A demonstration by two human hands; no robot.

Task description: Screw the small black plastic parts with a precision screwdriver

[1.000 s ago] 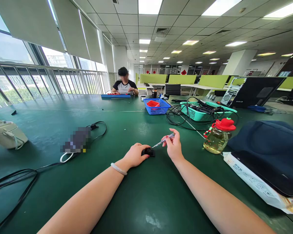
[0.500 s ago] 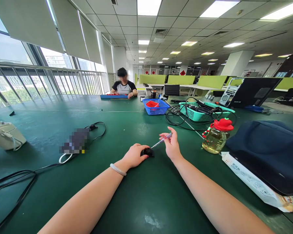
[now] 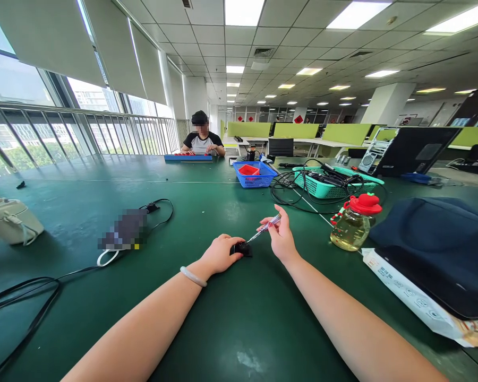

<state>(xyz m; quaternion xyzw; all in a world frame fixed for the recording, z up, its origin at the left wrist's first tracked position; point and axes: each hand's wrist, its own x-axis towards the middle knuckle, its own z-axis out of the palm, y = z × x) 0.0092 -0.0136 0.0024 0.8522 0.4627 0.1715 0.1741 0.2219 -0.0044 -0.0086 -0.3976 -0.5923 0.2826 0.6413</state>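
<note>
A small black part (image 3: 245, 250) lies on the green table (image 3: 223, 318) in front of me. From its left side my left hand (image 3: 222, 253) grips it, fingers at the far edge and thumb at the near one. My right hand (image 3: 281, 236) is closed on a slim screwdriver-like tool (image 3: 266, 227) with a light handle. The tool slants down to the left, and its metal tip meets the top of the black part. Fine details of the part are too small to tell.
Farther off are a blue basket (image 3: 255, 175) holding a red tray and a green basket (image 3: 322, 187) full of cables. At right stand a red-lidded bottle (image 3: 350, 225) and a dark bag (image 3: 438, 244). A pouch (image 3: 11, 220) is at left. A person (image 3: 201, 139) sits opposite.
My hands and the black part stay nearly in place; the fingers on the tool have shifted slightly. Across the table, the person's hand has lifted a little from the blue tray's edge.
</note>
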